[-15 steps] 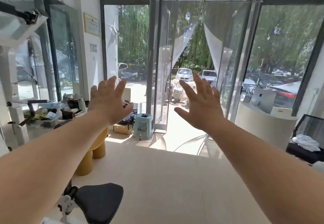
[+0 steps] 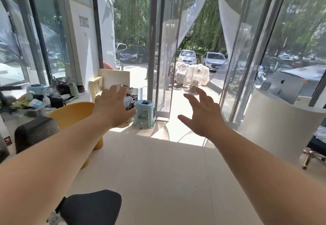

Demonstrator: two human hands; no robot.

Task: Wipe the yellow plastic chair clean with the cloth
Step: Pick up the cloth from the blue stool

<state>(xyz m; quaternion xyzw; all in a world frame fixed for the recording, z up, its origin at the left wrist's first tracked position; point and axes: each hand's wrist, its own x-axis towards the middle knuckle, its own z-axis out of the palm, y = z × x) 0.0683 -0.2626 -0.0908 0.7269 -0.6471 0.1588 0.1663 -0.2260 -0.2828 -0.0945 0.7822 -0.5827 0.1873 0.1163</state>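
The yellow plastic chair (image 2: 74,113) stands at the left of the room, its curved back partly hidden behind my left forearm and its round legs on the pale floor. My left hand (image 2: 112,104) is stretched out in the air above and just right of the chair, fingers spread, holding nothing. My right hand (image 2: 202,113) is also raised, fingers spread and empty, further right over the sunlit floor. I cannot pick out a wiping cloth with certainty.
A cluttered low table (image 2: 44,97) lies behind the chair. A light blue stool (image 2: 144,113) stands by the glass door. A black office chair back (image 2: 35,131) and a black seat (image 2: 91,207) are near left. A white round counter (image 2: 275,126) is at right.
The view has moved forward toward the door and chair. Both hands have lowered in the frame and stay spread and empty.
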